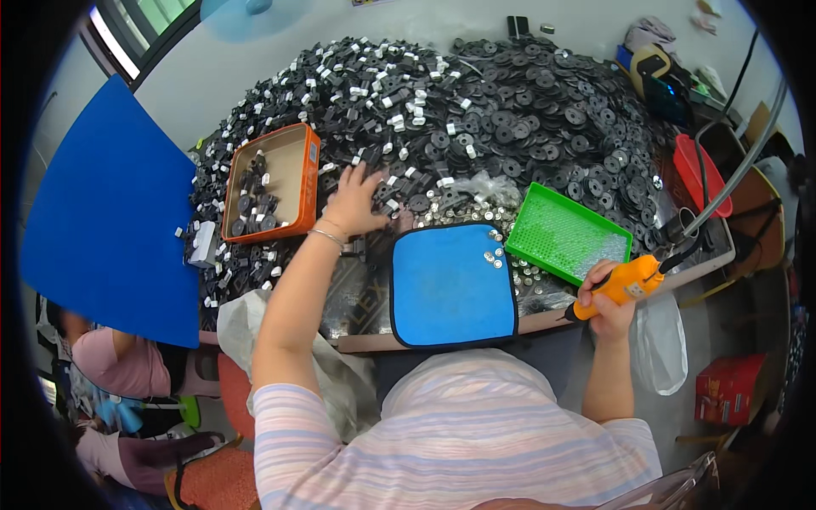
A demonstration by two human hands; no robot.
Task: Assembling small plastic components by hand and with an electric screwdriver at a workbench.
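My left hand (pixel 354 201) reaches over the near edge of a big pile of black plastic parts with white blocks (pixel 365 81), its fingers spread. Whether the fingertips touch a part is hard to make out. In my right hand (pixel 607 308) is an orange electric screwdriver (pixel 633 280), held by its body with the dark tip pointing left. A blue mat with a black border (pixel 453 285) lies between my hands; a few small silvery round metal pieces (pixel 495 255) rest on its right side. Near the screwdriver stands a green tray (pixel 544 266) with tiny shiny pieces inside.
An orange-rimmed box (pixel 309 183) with some black parts stands left of my left hand. Black discs (pixel 544 110) are heaped at the back right. A red basin (pixel 701 174) and cables sit far right. A large blue panel (pixel 110 221) and another person (pixel 127 361) are at left.
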